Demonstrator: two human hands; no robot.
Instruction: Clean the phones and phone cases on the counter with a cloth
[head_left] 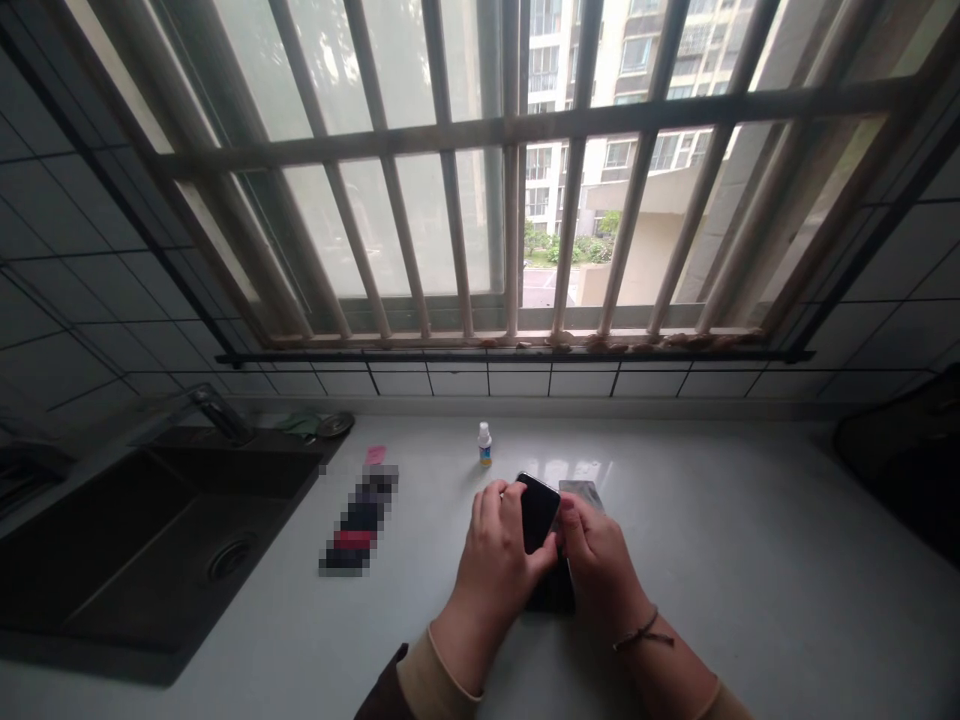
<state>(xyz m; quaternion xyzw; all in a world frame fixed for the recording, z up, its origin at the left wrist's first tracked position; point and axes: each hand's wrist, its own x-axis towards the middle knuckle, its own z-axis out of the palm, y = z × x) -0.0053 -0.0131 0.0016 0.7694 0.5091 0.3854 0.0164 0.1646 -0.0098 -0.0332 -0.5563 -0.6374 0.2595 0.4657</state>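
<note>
A black-screened smartphone [540, 508] is tilted up above the counter in front of me. My left hand [499, 545] is closed round it, fingers on its left edge and thumb across its lower right. Close to the phone's right edge, my right hand [604, 560] is closed in a pinch; whatever lies between its fingertips is too small to make out. Under the hands there is a dark flat thing [553, 592], partly hidden. A greyish, shiny flat packet [583, 492] lies just behind my right hand, which covers part of it.
A small white-capped bottle [485, 446] stands behind my hands. To the left are a pixelated dark strip-shaped thing [360, 525], a pink slip [376, 455] and a dark sink [172, 530] with a faucet [221, 412]. A barred window [512, 240] rises behind the white counter [720, 500].
</note>
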